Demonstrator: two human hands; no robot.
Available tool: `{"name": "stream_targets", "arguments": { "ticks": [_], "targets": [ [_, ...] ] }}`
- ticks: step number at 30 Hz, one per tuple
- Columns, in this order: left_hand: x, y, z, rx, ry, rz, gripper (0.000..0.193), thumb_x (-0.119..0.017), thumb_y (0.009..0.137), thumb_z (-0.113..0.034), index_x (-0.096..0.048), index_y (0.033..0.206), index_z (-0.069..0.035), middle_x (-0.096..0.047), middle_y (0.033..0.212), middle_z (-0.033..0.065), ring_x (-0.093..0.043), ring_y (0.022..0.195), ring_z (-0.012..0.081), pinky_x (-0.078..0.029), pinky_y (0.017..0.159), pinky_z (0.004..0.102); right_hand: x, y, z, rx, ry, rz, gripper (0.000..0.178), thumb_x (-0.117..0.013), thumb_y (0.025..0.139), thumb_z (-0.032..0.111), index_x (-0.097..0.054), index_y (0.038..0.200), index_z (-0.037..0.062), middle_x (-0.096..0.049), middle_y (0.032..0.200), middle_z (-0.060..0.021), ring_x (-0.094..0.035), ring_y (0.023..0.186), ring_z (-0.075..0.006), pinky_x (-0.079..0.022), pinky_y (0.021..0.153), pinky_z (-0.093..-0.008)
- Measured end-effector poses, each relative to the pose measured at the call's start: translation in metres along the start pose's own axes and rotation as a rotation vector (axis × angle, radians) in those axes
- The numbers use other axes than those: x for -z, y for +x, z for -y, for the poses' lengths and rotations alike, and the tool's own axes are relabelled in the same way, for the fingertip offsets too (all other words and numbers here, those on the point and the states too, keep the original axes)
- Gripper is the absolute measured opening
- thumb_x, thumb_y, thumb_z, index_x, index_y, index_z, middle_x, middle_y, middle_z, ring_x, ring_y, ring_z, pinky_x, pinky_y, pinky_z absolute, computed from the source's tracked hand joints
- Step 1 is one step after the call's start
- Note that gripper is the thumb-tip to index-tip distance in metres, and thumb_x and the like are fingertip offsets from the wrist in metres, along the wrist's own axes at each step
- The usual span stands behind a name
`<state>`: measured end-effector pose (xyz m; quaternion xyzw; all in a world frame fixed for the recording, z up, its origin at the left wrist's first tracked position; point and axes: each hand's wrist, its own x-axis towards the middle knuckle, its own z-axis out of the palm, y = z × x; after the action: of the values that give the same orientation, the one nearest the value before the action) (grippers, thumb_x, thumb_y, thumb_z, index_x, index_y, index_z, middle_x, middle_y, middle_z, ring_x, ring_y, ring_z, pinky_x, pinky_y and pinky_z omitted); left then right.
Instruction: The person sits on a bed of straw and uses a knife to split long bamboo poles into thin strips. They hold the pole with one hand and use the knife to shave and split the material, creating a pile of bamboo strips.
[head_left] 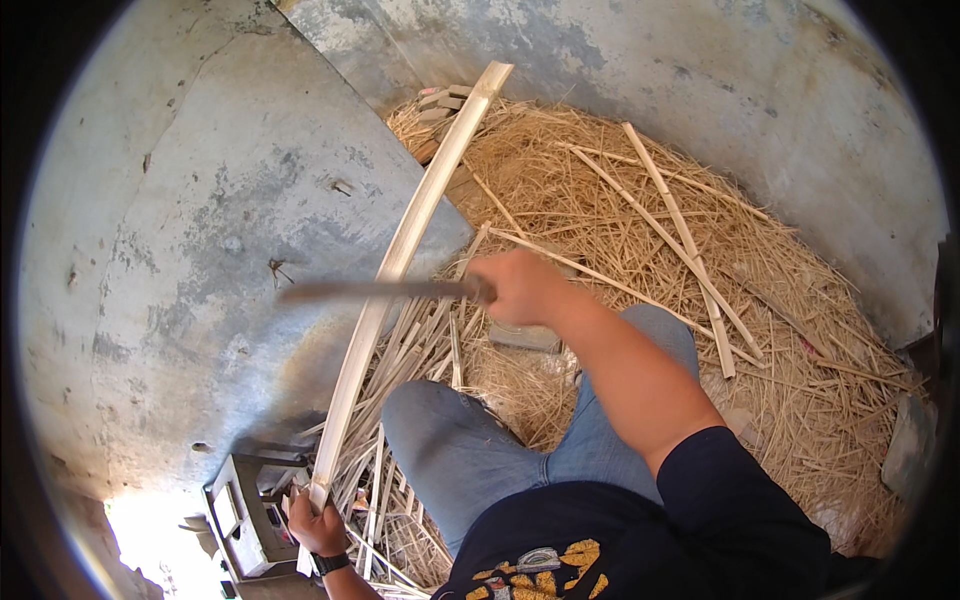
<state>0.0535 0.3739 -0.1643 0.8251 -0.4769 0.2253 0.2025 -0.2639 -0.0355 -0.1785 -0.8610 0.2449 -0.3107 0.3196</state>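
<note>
My left hand (318, 527), with a dark band on its wrist, is closed round the lower end of a long split length of bamboo (412, 232). The pale piece slants up and away, its far end near the wall. In my right hand (522, 287) is the handle of a long-bladed knife (375, 290), blurred by motion. Its dark blade points left and passes across the bamboo in the picture. Whether the blade touches the bamboo, I cannot tell.
Bamboo shavings (600, 210) cover the floor, with loose bamboo strips (678, 222) crossing on top at the right. A bundle of thin slats (395, 375) lies beside my left knee. A brick (524, 337) sits before my knees. Grey walls (200, 220) stand close; a box-like object (250, 540) is at lower left.
</note>
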Motion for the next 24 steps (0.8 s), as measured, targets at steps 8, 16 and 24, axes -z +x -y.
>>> {"name": "stream_targets", "arguments": {
  "ticks": [8,16,24],
  "targets": [
    [0.008,0.006,-0.010,0.000,0.039,0.004,0.018,-0.073,0.075,-0.011,-0.058,0.073,-0.001,-0.058,0.066,0.0197,-0.057,0.060,0.0422,-0.043,0.055,0.0461,0.020,0.011,-0.035,-0.352,0.067,-0.118,0.027,-0.066,0.079,0.011,-0.068,0.106,0.0080,-0.070,0.086,-0.0175,-0.070,0.082,-0.0328,-0.056,0.079,-0.0431],
    [-0.015,0.017,-0.024,-0.062,0.076,0.057,0.023,-0.074,0.077,-0.012,-0.054,0.071,-0.001,-0.055,0.064,0.0205,-0.054,0.057,0.0422,-0.041,0.053,0.0449,-0.005,0.006,-0.005,-0.065,-0.064,0.124,0.022,-0.067,0.076,0.012,-0.067,0.098,0.0113,-0.071,0.084,-0.0123,-0.070,0.079,-0.0260,-0.055,0.073,-0.0423],
    [-0.010,0.019,-0.021,-0.033,0.045,0.065,0.021,-0.075,0.078,-0.013,-0.058,0.073,-0.001,-0.058,0.068,0.0206,-0.056,0.061,0.0427,-0.042,0.055,0.0464,0.017,0.013,-0.040,-0.335,0.002,-0.045,0.027,-0.069,0.076,0.014,-0.068,0.104,0.0115,-0.071,0.088,-0.0138,-0.070,0.085,-0.0308,-0.055,0.077,-0.0429]
  ]
}}
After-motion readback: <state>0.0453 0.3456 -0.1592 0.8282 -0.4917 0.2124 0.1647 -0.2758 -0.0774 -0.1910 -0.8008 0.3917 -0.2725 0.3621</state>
